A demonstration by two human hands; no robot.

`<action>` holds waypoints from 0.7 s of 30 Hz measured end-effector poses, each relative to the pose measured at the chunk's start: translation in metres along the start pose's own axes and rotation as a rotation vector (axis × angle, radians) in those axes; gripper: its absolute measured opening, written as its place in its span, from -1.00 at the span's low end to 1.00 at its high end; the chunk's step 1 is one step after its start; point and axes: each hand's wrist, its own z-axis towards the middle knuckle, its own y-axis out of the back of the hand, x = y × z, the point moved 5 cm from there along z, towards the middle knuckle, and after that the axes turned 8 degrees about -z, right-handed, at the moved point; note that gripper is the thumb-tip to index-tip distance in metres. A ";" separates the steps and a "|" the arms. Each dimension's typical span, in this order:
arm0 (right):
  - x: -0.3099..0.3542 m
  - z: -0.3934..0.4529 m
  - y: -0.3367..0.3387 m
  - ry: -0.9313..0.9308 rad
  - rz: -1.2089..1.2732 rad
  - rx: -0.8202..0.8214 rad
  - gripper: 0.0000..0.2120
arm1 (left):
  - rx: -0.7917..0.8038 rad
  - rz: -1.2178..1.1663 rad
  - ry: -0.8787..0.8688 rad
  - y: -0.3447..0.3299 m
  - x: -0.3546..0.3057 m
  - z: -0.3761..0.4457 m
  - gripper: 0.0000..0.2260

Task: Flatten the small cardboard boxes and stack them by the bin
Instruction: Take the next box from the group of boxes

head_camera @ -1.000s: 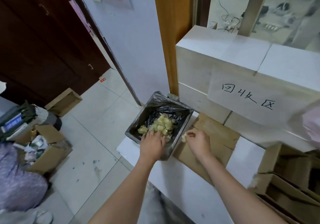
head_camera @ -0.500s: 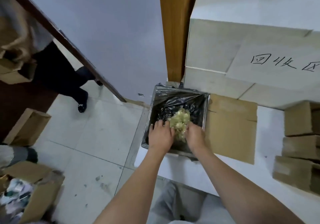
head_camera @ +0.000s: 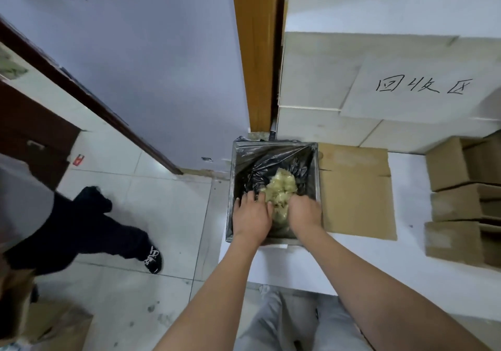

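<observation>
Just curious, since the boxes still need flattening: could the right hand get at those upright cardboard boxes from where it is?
Probably yes. The right hand is in the bin pressing yellowish scraps; only flattened cardboard and bare white surface lie between it and the boxes.

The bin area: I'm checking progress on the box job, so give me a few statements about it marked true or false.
1. Both hands, left hand and right hand, reach into the bin. True.
2. The bin has a white liner. False: the liner is black.
3. A flattened cardboard sheet lies right of the bin. True.
4. The small boxes at the right are all flattened. False: they stand unflattened.
5. Yellowish crumpled material sits in the bin. True.
</observation>
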 end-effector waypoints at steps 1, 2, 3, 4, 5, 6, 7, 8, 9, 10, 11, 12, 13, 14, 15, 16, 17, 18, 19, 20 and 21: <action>-0.002 -0.004 0.006 -0.006 0.010 -0.005 -0.79 | -0.010 0.005 -0.009 0.005 -0.002 -0.001 -0.61; -0.003 -0.007 0.011 -0.008 0.023 -0.013 -0.80 | -0.023 0.011 -0.016 0.010 -0.004 -0.002 -0.61; -0.006 -0.011 0.018 -0.007 0.038 -0.031 -0.80 | -0.040 0.013 -0.019 0.016 -0.006 -0.003 -0.61; -0.009 -0.014 0.024 -0.012 0.060 -0.060 -0.81 | -0.056 0.010 -0.021 0.023 -0.009 -0.004 -0.62; -0.014 -0.018 0.031 -0.021 0.091 -0.103 -0.81 | -0.072 0.010 -0.031 0.030 -0.013 -0.004 -0.62; -0.022 -0.022 0.038 -0.027 0.122 -0.154 -0.77 | -0.084 0.011 -0.043 0.037 -0.018 -0.004 -0.63; -0.031 -0.024 0.044 -0.028 0.142 -0.185 -0.68 | -0.091 0.014 -0.058 0.042 -0.023 -0.002 -0.62; -0.046 -0.029 0.049 -0.032 0.146 -0.194 -0.58 | -0.092 0.015 -0.080 0.047 -0.031 -0.001 -0.61; -0.061 -0.034 0.052 -0.035 0.153 -0.192 -0.49 | -0.088 0.011 -0.098 0.050 -0.039 0.000 -0.60; -0.083 -0.041 0.055 -0.051 0.175 -0.186 -0.42 | -0.081 0.001 -0.128 0.051 -0.052 0.002 -0.59; -0.108 -0.047 0.056 -0.077 0.198 -0.177 -0.38 | -0.076 -0.010 -0.161 0.050 -0.068 0.003 -0.59; -0.131 -0.053 0.056 -0.103 0.212 -0.171 -0.36 | -0.068 -0.008 -0.188 0.048 -0.083 0.004 -0.58; -0.159 -0.062 0.054 -0.145 0.215 -0.178 -0.34 | -0.057 0.004 -0.231 0.043 -0.106 0.005 -0.58; -0.185 -0.072 0.052 -0.191 0.207 -0.187 -0.34 | -0.040 0.018 -0.273 0.037 -0.130 0.004 -0.58; -0.211 -0.081 0.050 -0.239 0.198 -0.190 -0.34 | -0.024 0.026 -0.316 0.031 -0.156 0.002 -0.58; -0.235 -0.090 0.048 -0.281 0.197 -0.176 -0.33 | -0.008 0.022 -0.353 0.024 -0.182 0.000 -0.60; -0.256 -0.096 0.045 -0.311 0.202 -0.145 -0.31 | 0.005 0.021 -0.383 0.018 -0.205 -0.003 -0.61; -0.278 -0.102 0.043 -0.339 0.205 -0.121 -0.30 | 0.013 0.031 -0.422 0.011 -0.232 -0.007 -0.63; -0.299 -0.108 0.042 -0.361 0.201 -0.110 -0.29 | 0.014 0.045 -0.460 0.004 -0.257 -0.011 -0.63; -0.321 -0.112 0.043 -0.383 0.200 -0.119 -0.29 | 0.014 0.058 -0.496 -0.004 -0.284 -0.014 -0.61; -0.343 -0.115 0.043 -0.398 0.205 -0.136 -0.30 | 0.023 0.065 -0.521 -0.012 -0.308 -0.017 -0.60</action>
